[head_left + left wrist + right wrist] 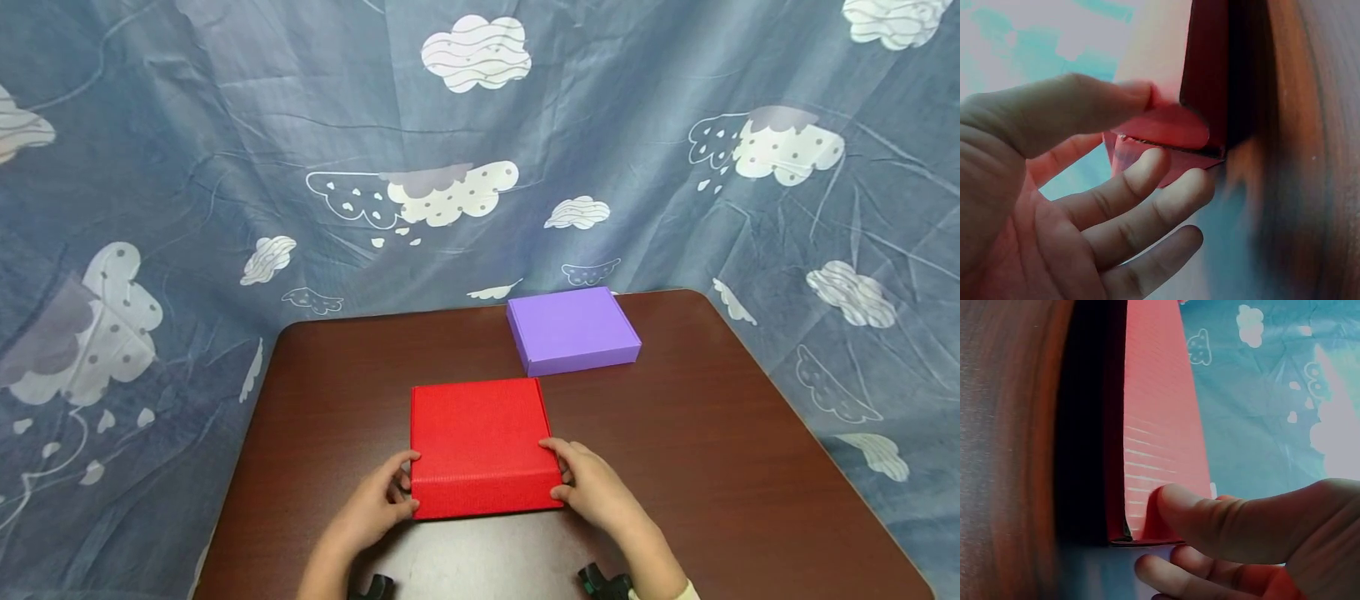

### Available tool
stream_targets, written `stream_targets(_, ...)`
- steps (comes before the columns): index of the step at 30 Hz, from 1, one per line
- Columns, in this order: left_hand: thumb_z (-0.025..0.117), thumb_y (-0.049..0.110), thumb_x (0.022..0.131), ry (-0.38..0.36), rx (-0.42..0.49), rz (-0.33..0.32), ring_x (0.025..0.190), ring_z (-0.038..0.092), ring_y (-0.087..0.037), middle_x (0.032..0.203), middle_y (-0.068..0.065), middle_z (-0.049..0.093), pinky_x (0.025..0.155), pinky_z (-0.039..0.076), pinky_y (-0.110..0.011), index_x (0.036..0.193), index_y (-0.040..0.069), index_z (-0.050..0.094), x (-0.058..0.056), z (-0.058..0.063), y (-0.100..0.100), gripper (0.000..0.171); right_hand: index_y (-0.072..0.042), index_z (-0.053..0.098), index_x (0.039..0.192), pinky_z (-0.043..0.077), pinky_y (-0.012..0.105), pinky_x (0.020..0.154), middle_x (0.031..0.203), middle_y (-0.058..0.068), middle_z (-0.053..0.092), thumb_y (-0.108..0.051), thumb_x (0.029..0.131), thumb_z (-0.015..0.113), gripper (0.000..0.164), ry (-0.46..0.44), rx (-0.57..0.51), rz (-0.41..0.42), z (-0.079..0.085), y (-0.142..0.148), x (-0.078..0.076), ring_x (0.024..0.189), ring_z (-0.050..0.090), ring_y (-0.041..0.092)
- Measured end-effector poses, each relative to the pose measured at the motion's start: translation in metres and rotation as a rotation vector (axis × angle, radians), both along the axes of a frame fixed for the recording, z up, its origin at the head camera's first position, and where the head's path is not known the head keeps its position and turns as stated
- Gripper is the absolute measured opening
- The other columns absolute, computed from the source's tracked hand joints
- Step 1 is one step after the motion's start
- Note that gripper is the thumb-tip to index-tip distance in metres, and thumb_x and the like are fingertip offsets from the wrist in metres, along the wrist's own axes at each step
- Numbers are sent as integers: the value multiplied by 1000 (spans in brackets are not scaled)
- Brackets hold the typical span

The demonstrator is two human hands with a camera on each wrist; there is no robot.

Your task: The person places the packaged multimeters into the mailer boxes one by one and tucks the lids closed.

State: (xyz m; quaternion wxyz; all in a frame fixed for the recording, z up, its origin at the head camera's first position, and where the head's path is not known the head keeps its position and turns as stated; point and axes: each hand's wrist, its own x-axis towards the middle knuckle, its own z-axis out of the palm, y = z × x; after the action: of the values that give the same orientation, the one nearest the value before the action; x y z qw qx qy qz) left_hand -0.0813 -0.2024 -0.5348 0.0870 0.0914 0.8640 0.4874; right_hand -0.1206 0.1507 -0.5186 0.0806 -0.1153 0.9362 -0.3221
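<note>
A closed red cardboard box [480, 429] is in the middle of the table, towards the person. My left hand [375, 498] holds its near left corner; in the left wrist view the thumb [1110, 100] presses the front face, and the other fingers are by the side. At the near right corner my right hand [596, 487] grips the box, its thumb [1194, 509] on the front face in the right wrist view and the index finger on the top edge in the head view. A dark band shows under the box in both wrist views; whether it is off the table I cannot tell.
A closed purple box [573, 329] lies behind and to the right of the red one, near the far edge of the brown wooden table [712, 467]. Blue cloth [637, 108] with white clouds hangs behind and beside the table.
</note>
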Motion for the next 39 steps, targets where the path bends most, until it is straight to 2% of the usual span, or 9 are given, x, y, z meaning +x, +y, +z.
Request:
stream_targets(4,81,-3,83,25,-27,5,71,58,-5,98,-7,59,63,48,-22,138,11,56,0,-1,1,62,-18,65,135,51,28,73,97,-3,62,2,77,87,65,-9,4,-4,-1,0,0,83,58,12)
stream_targets(7,84,2,82,34,-76,18,77,59,-11,102,-6,61,68,49,-24,142,13,57,1,1,2,67,-16,63,140,51,29,75,100,-2,63,-1,79,87,67,-28,4,9,4,1,0,86,59,12)
stream_targets(12,88,8,78,36,-181,64,88,58,-19,102,-3,62,75,48,-28,146,19,60,2,4,5,74,-14,61,145,55,40,86,109,5,68,-3,80,86,71,-20,60,30,7,1,-2,97,65,21)
stream_targets(16,86,7,79,22,-205,66,86,58,-17,99,-3,62,71,47,-26,145,18,60,2,2,8,71,-13,60,145,55,50,94,120,12,70,-2,78,86,72,7,114,36,4,-1,-2,108,67,29)
stream_targets(21,86,2,79,62,-209,85,82,56,-16,100,-1,61,69,46,-24,139,16,63,0,-3,12,66,-12,63,141,57,52,94,123,14,70,-2,76,88,70,47,138,13,-1,-6,-2,110,68,32)
stream_targets(28,87,-2,76,163,-256,122,77,56,-9,100,1,60,67,48,-23,129,15,65,-1,-11,18,60,-9,66,133,59,48,88,118,12,71,-4,73,92,65,147,189,14,-6,-10,1,103,70,29)
stream_targets(32,87,-1,76,196,-292,140,76,54,-8,100,2,60,65,47,-22,126,16,66,-2,-13,21,58,-9,67,127,59,46,85,112,11,72,-5,71,93,62,215,215,19,-8,-11,1,97,70,28)
stream_targets(36,88,3,74,246,-371,155,75,54,-8,102,2,62,65,46,-23,124,17,64,-3,-16,23,57,-11,68,120,59,45,82,107,9,73,-8,67,95,60,276,246,19,-14,-12,-3,93,71,28)
stream_targets(39,89,5,71,313,-442,163,78,59,-12,103,0,65,66,50,-28,120,16,64,-4,-18,25,56,-12,67,116,58,42,75,102,7,73,-9,66,95,57,311,274,25,-18,-14,-6,85,70,25)
